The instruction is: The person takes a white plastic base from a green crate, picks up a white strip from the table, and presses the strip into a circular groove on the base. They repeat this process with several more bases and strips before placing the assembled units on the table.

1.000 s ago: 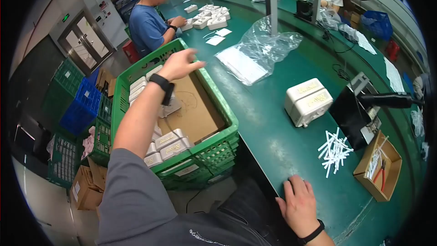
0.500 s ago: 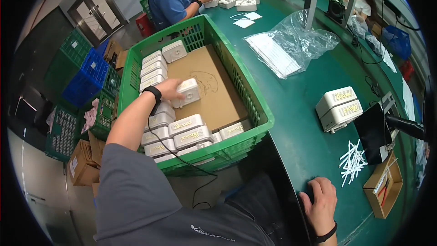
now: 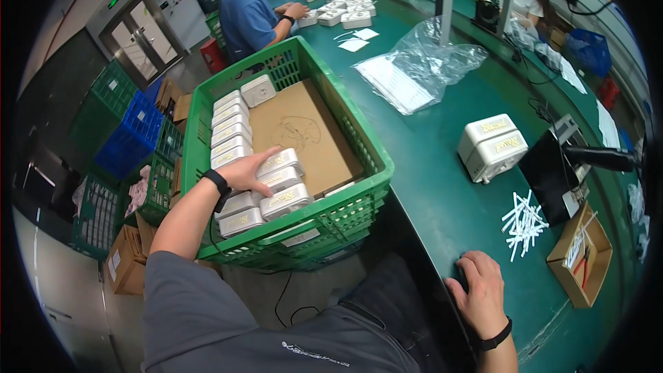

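Note:
My left hand (image 3: 247,172) is inside a green plastic crate (image 3: 376,178), its thumb and fingers spread across the ends of white rounded boxes. The farthest of these, a white box (image 3: 282,160) with gold lettering on its upward side, touches my fingers and stands against the others in the near row. More such boxes stand in a row (image 3: 230,131) along the crate's left wall. Brown cardboard (image 3: 321,155) lines its bottom. My right hand (image 3: 481,290) rests on the green bench near its edge, thumb apart from the gently curved fingers, with a dark patch beneath them.
Two white boxes (image 3: 492,146) stand together on the bench (image 3: 428,200). Near them are white strips (image 3: 525,224), a black device (image 3: 552,173) and a cardboard tray (image 3: 583,273) with red-handled pliers. Farther off lies a clear plastic bag (image 3: 442,69). A co-worker (image 3: 250,17) handles white boxes beyond the crate.
My left hand has brought the white box nearer and stood it against the row, gold lettering up. The right hand stays on the bench. The whole view has shifted slightly.

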### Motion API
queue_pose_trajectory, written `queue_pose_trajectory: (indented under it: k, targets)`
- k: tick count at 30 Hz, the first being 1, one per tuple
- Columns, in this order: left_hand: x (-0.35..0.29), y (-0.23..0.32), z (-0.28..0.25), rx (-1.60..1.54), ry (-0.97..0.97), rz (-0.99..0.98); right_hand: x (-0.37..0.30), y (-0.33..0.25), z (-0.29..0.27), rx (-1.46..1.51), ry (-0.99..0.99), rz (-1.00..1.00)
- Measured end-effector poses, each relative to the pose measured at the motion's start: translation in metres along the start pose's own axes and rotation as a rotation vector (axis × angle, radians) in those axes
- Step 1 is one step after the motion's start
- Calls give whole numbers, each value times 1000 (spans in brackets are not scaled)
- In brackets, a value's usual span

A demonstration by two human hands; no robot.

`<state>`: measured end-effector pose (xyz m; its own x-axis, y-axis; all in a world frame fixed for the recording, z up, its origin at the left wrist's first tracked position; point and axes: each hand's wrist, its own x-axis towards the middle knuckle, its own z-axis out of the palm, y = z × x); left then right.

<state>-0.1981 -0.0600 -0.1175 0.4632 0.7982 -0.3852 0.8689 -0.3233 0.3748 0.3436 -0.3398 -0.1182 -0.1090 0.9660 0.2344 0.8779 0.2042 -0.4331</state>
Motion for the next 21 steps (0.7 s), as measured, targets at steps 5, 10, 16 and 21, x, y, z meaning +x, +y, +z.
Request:
queue_pose_trajectory:
  k: [5, 10, 16, 21]
  targets:
    - [22, -6, 20, 199, 129, -13, -1, -1, -5, 1, 17, -1]
    - [20, 6, 25, 192, 197, -61, -6, 10, 4, 15, 35, -80]
    - [15, 14, -22, 176, 452, 16, -16, 18, 5, 33, 37, -68]
    - [34, 143, -98, -173, 713, 280, -16, 21, 6, 39, -6, -58]
